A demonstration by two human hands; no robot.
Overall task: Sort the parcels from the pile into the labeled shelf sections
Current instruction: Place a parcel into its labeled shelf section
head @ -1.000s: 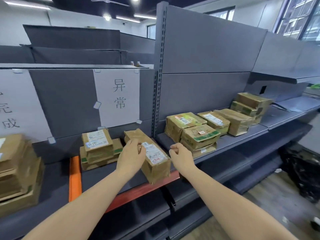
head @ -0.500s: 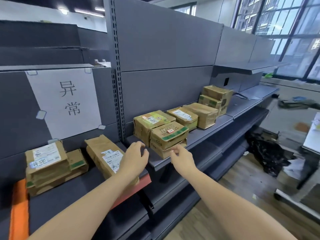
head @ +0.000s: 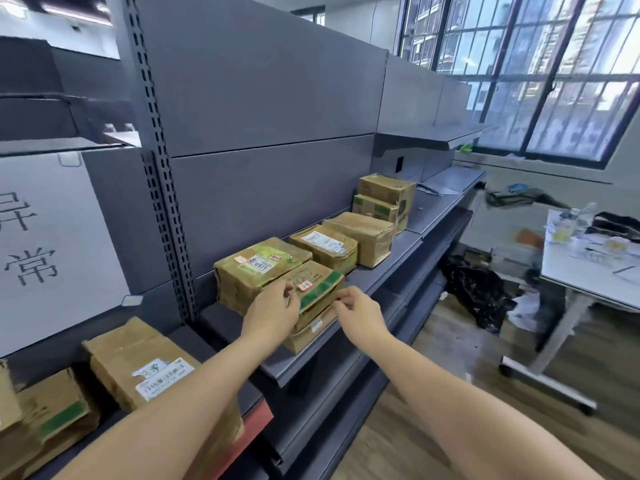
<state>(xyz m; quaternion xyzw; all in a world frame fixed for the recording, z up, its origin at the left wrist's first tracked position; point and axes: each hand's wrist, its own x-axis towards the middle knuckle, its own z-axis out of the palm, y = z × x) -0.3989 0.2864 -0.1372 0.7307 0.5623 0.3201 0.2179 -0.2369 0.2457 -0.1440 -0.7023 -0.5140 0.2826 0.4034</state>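
On the grey shelf (head: pixel 398 268) lies a pile of brown cardboard parcels. The nearest one, a green-taped parcel (head: pixel 320 284) with a small red sticker, sits on top of another parcel (head: pixel 308 336). My left hand (head: pixel 273 315) grips its near left edge with curled fingers. At its near right corner my right hand (head: pixel 362 315) pinches the edge with its fingertips. Behind it lies a green-topped parcel (head: pixel 256 268). To the lower left, a labelled parcel (head: pixel 138 362) lies in the section under a white paper sign (head: pixel 45 244).
More parcels (head: pixel 363 233) line the shelf further right, ending in a stack of two (head: pixel 384 199). Another parcel (head: pixel 52 410) lies at the far left. A white table on wheels (head: pixel 595 275) and a black bag (head: pixel 474 289) stand on the wooden floor to the right.
My view has swung right. Both hands left the labelled parcel in the signed section and moved right to the green-taped parcel on the pile, where they now hold it.
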